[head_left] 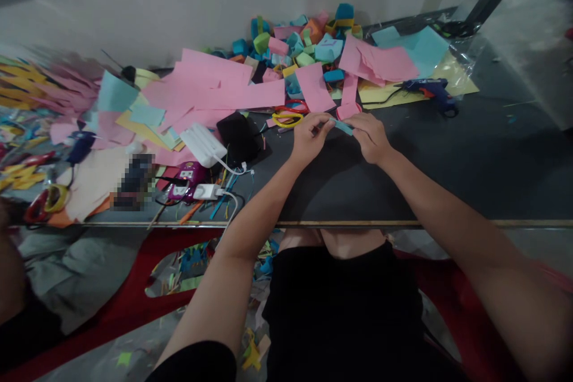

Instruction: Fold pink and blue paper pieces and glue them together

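Observation:
Both my hands meet over the dark table (447,155), just in front of a heap of coloured paper. My left hand (310,134) pinches one end of a small teal paper strip (342,126). My right hand (370,136) grips the other end, fingers curled. Red and yellow scissors (289,114) lie just beyond my left hand. Pink paper sheets (224,86) spread to the left, and a pile of folded coloured paper pieces (304,42) sits behind.
A blue glue gun (432,92) lies at the right on yellow paper. A white power bank (203,144), a black pouch (237,136) and cables lie left of my hands. More scissors (45,200) rest at far left. Paper scraps litter the floor below.

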A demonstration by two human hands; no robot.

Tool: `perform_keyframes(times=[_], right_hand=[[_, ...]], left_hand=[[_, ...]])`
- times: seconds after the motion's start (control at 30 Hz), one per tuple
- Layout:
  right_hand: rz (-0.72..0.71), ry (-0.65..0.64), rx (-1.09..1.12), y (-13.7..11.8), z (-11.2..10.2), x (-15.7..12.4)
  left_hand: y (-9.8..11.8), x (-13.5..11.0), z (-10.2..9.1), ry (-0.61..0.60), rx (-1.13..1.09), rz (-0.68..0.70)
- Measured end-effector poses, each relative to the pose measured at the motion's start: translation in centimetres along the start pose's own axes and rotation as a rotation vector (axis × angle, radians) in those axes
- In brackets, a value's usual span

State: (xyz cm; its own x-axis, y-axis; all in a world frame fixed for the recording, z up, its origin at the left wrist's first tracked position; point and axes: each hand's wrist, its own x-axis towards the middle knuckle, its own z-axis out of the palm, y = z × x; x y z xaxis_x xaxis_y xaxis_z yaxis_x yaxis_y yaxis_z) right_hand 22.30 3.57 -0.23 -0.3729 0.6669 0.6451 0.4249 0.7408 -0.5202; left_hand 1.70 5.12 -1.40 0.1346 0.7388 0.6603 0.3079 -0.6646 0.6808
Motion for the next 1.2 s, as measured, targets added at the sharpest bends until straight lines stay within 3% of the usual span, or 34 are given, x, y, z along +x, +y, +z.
perform_keyframes(times=[0.2, 0.33, 0.63, 0.93, 1.2], right_hand=[[0.150, -0.041, 0.329, -0.7, -0.7, 0.6], [0.258, -0.081, 0.402, -1.0, -0.7, 0.8], [0.240, -0.012, 0.258, -1.2, -0.1, 0.8], [0.120, 0.167, -0.059, -0.3, 0.1, 0.6], [0.194, 0.241, 0.123, 0.7, 0.6, 0.6]], left_hand=[[-0.7, 0.1, 0.6, -0.089, -0.255, -0.168], [-0.9, 0.1, 0.7, -0.121, -0.369, -0.233], [-0.7, 0.2, 0.5, -0.112, -0.381, -0.205], [-0.3, -0.1, 1.4, -0.018, -0.399, -0.190], [0.2, -0.3, 1.1, -0.038, -0.302, -0.063]])
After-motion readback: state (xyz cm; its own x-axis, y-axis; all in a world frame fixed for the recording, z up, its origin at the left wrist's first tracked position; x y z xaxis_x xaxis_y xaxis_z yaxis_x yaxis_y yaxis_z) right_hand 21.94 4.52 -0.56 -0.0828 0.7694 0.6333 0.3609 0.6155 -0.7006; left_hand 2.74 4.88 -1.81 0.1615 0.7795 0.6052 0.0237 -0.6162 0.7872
